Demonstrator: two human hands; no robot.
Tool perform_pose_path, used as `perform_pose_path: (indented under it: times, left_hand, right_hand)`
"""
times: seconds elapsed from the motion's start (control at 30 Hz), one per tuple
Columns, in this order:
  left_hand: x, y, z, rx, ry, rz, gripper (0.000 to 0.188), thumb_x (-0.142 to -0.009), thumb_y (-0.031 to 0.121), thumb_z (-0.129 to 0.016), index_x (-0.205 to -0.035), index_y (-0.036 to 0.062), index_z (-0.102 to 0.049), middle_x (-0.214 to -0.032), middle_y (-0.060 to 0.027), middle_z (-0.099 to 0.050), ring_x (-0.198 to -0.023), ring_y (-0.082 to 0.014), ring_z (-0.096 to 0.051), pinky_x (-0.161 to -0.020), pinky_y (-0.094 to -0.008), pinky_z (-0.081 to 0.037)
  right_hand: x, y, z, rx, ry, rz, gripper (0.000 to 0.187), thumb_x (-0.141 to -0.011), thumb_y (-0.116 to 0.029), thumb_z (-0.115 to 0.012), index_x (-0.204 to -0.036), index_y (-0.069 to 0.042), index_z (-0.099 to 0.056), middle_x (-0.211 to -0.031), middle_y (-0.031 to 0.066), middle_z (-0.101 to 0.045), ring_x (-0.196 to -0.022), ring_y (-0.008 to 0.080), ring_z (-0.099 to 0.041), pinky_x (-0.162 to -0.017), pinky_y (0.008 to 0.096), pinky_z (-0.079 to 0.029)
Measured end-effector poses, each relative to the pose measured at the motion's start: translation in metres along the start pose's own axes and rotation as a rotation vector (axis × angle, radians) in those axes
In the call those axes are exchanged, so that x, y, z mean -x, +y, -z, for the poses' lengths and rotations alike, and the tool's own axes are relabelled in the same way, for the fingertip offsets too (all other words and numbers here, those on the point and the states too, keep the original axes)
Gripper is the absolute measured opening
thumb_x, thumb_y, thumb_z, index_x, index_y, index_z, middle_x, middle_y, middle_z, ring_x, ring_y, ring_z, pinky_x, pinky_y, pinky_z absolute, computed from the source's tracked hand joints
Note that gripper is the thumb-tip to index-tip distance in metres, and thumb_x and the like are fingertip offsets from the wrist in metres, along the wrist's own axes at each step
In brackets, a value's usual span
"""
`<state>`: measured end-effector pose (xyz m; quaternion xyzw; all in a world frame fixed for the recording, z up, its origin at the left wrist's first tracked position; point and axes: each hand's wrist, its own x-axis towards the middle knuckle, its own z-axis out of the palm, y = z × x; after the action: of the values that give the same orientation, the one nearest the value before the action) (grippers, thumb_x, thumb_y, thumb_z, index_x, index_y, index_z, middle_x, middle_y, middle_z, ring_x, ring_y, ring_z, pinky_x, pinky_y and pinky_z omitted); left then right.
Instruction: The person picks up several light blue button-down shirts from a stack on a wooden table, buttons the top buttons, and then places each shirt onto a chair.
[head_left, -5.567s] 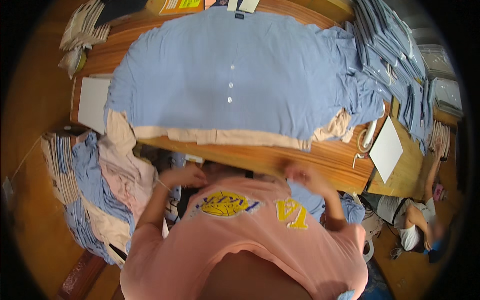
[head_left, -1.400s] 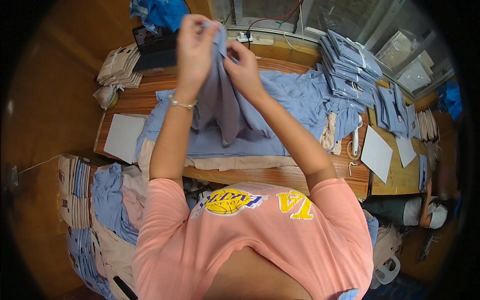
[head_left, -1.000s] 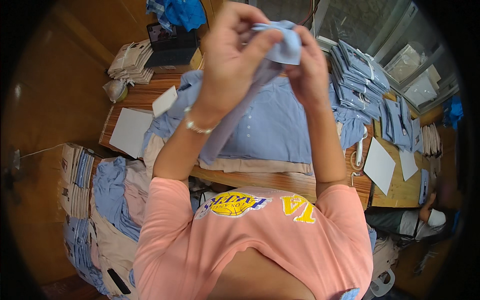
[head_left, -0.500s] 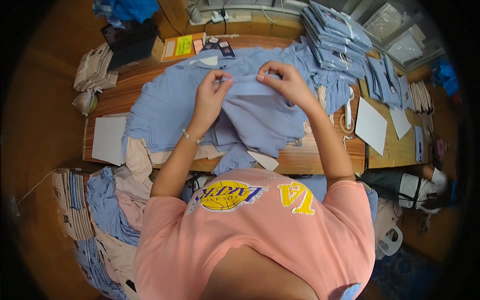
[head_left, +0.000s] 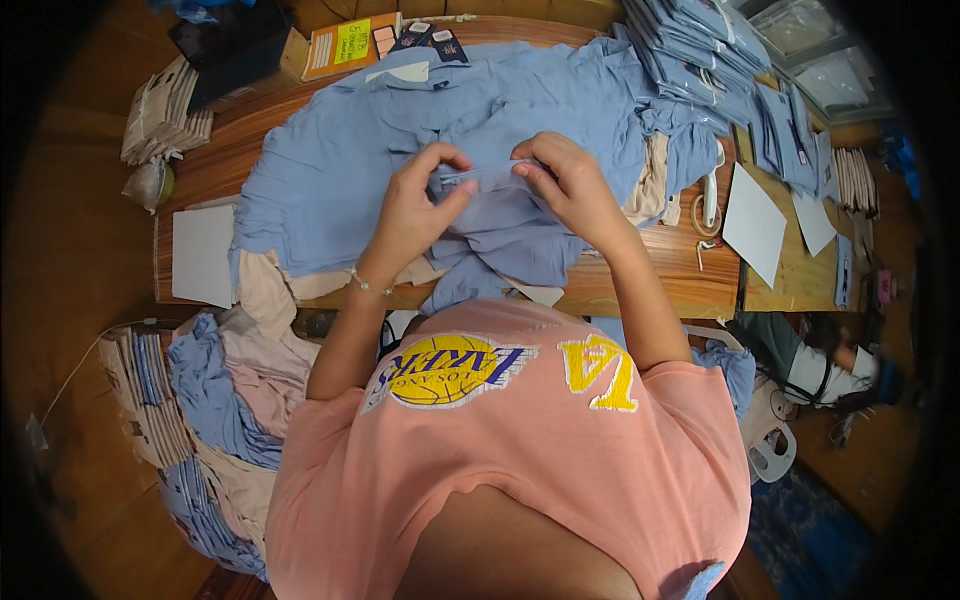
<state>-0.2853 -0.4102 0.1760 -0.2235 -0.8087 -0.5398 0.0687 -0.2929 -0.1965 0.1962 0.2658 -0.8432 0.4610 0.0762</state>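
Note:
A light blue garment (head_left: 510,205) hangs from both my hands, its folded band edge uppermost and its lower part drooping onto the table. At the left end of that edge, the thumb and fingers of my left hand (head_left: 420,205) are closed on bunched cloth. My right hand (head_left: 572,185) pinches the same edge a short way to the right. Under and beyond them spreads a big heap of light blue garments (head_left: 330,170). I cannot tell what kind of garment it is. A pale card (head_left: 398,73) lies on the heap's far side.
Bagged folded blue garments (head_left: 690,60) are stacked at the back right. White boards (head_left: 755,225) and a white corded handheld tool (head_left: 712,190) lie right of the heap. Another white board (head_left: 202,257) is at the left. Beige packets (head_left: 165,110) stand back left; loose clothes (head_left: 215,380) hang lower left.
My left hand has turned and bunched the band's left end, and the cloth between my hands is gathered narrower. The view has tipped slightly, moving the table up in the picture.

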Motion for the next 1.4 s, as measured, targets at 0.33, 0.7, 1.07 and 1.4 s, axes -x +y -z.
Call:
perform_pose_path:
  times: [0.33, 0.7, 1.07, 1.4]
  left_hand:
    - [-0.018, 0.010, -0.019, -0.041, -0.161, 0.054, 0.017, -0.078, 0.014, -0.070, -0.087, 0.0004, -0.063, -0.079, -0.0068, -0.065, -0.071, -0.0154, -0.060, -0.064, -0.0262, -0.046]
    - [-0.011, 0.002, -0.009, -0.100, -0.212, -0.085, 0.021, -0.074, 0.015, -0.074, -0.081, -0.0011, -0.061, -0.075, -0.0085, -0.062, -0.066, -0.0171, -0.058, -0.056, -0.0277, -0.044]
    - [-0.002, -0.002, 0.008, -0.032, -0.220, 0.041, 0.016, -0.079, 0.012, -0.068, -0.085, -0.0015, -0.062, -0.075, -0.0074, -0.059, -0.062, -0.0156, -0.053, -0.057, -0.0260, -0.044]
    - [0.005, 0.000, 0.011, 0.000, -0.237, 0.111, 0.016, -0.082, 0.008, -0.065, -0.089, -0.0055, -0.061, -0.077, -0.0074, -0.058, -0.070, -0.0138, -0.052, -0.062, -0.0255, -0.042]
  right_hand:
    - [0.009, 0.002, 0.000, 0.085, -0.075, -0.041, 0.009, -0.082, -0.009, -0.060, -0.085, -0.002, -0.058, -0.081, 0.0116, -0.059, -0.079, 0.0313, -0.054, -0.068, 0.0378, -0.044]
    - [0.016, 0.007, 0.000, 0.071, -0.035, 0.054, 0.009, -0.077, -0.010, -0.065, -0.081, -0.002, -0.062, -0.081, 0.0091, -0.058, -0.077, 0.0280, -0.052, -0.068, 0.0353, -0.044]
    - [0.023, 0.010, 0.002, 0.029, -0.024, 0.010, 0.009, -0.077, -0.009, -0.066, -0.080, -0.002, -0.062, -0.079, 0.0081, -0.058, -0.076, 0.0265, -0.052, -0.069, 0.0334, -0.043]
    - [0.022, 0.007, 0.002, 0.044, -0.007, 0.017, 0.009, -0.077, -0.010, -0.067, -0.080, -0.002, -0.063, -0.080, 0.0080, -0.057, -0.077, 0.0256, -0.051, -0.069, 0.0324, -0.043]
